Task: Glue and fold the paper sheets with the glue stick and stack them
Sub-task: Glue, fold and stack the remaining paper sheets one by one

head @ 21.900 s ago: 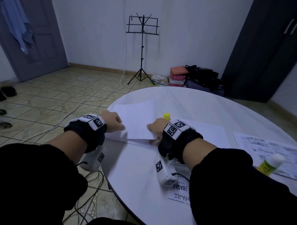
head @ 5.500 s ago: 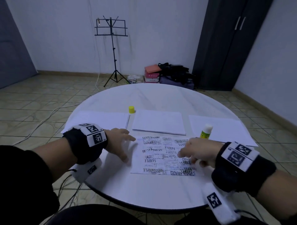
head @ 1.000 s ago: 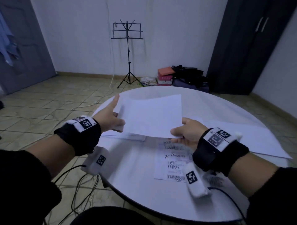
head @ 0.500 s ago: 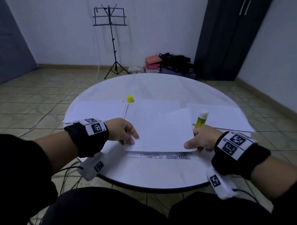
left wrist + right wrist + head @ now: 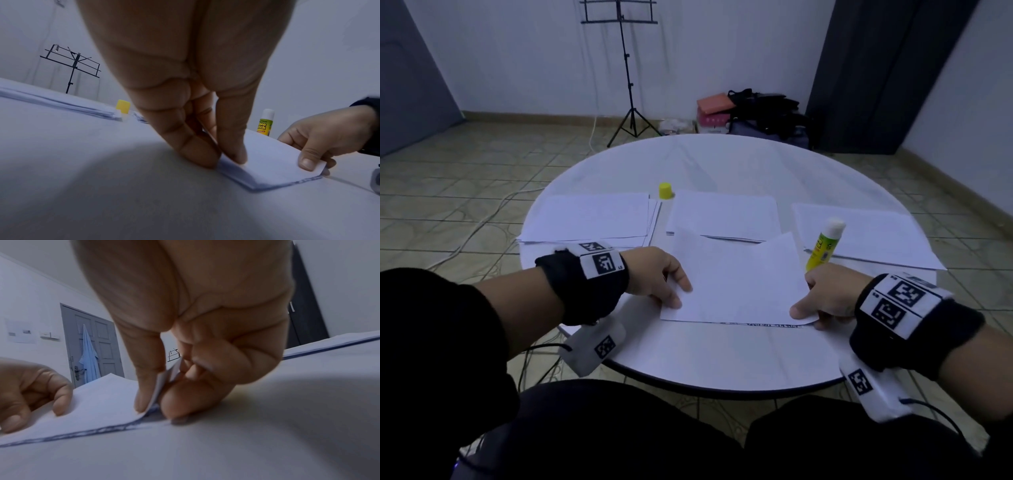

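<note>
- White paper is what I have in both hands: my left hand point(image 5: 654, 279) pinches the near left corner of the blank sheet point(image 5: 736, 281), thumb on top and fingertips point(image 5: 197, 155) curled down at its edge against the table
- My right hand point(image 5: 825, 296) pinches the near right corner of the same sheet, thumb on top, index finger beneath, so the corner curls up slightly between them; the other fingers are tucked under
- The blank sheet lies over a printed sheet point(image 5: 774, 324), of which I see only a thin strip of black lettering along the near edge; the two near edges sit almost flush
- The glue stick point(image 5: 825, 245) stands upright just beyond my right hand, yellow-green body with a white top, uncapped; its foot is hidden behind my hand
- Its yellow cap point(image 5: 665, 190) stands well apart, further back, between the left stack and the middle stack
- The left stack point(image 5: 589, 219) is several white sheets with edges slightly fanned; the middle stack point(image 5: 726, 212) sits just beyond the sheet I hold, and the far edge of that sheet overlaps it
- A right stack point(image 5: 866, 236) lies behind the glue stick
- All of this is on a round white table point(image 5: 722, 356)
- Beyond the table I see a black music stand point(image 5: 625, 68) by the wall
</note>
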Demonstrator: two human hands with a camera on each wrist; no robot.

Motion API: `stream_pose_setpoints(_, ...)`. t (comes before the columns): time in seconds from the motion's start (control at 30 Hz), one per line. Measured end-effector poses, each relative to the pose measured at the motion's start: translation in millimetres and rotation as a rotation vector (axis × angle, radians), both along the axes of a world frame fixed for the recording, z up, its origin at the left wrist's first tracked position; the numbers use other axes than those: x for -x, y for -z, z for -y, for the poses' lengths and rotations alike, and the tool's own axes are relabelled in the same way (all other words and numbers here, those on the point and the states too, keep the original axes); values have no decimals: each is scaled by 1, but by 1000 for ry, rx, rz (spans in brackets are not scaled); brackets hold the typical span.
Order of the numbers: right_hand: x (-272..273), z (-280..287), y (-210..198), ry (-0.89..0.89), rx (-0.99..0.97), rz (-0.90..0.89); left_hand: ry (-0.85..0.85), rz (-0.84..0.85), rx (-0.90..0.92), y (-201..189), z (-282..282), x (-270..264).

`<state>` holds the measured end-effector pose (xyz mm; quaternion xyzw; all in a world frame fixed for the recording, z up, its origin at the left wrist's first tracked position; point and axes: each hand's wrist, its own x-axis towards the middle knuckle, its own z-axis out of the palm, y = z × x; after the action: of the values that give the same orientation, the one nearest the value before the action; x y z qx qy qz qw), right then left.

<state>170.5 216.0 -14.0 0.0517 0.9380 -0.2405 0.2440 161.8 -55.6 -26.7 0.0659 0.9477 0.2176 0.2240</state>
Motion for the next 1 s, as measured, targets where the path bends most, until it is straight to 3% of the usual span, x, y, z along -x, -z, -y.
stream_pose_setpoints(1.0, -3, 2, 0, 0, -23, -29, 7, -25, 26, 1, -4, -1)
